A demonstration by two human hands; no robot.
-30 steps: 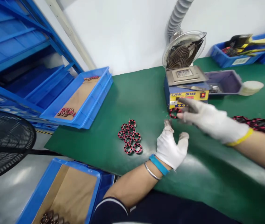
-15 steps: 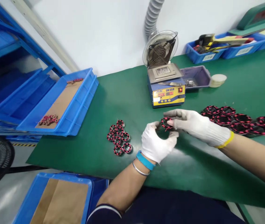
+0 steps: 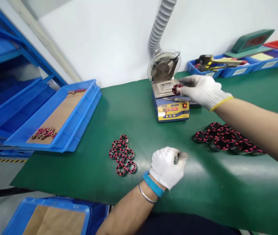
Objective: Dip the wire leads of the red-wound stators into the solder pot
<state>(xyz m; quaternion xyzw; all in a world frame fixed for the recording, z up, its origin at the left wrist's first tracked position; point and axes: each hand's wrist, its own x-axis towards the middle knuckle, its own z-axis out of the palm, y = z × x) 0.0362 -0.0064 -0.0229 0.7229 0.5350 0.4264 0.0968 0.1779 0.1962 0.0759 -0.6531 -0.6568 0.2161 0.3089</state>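
Observation:
My right hand (image 3: 199, 89), in a white glove with a yellow cuff, pinches a small wound motor stator (image 3: 177, 89). This ring with red and black windings is over the right part of the metal top of a blue and yellow solder pot (image 3: 173, 109). Below and nearer me, my gloved left hand (image 3: 168, 168) is low over the green table with its fingers curled in and no part visible in them. A group of stators (image 3: 122, 155) stands on the table to its left. More stators (image 3: 223, 138) cluster under my right forearm.
A fan under a clear hood (image 3: 164, 68) rises behind the pot, joined to a grey hose (image 3: 162, 24). A blue tray (image 3: 69, 130) with more stators is at left. Blue bins (image 3: 239, 71) with tools line the wall at right.
My right hand has carried the stator away from my left hand, up and forward to the pot. My left hand has closed its fingers. The whole view has shifted slightly.

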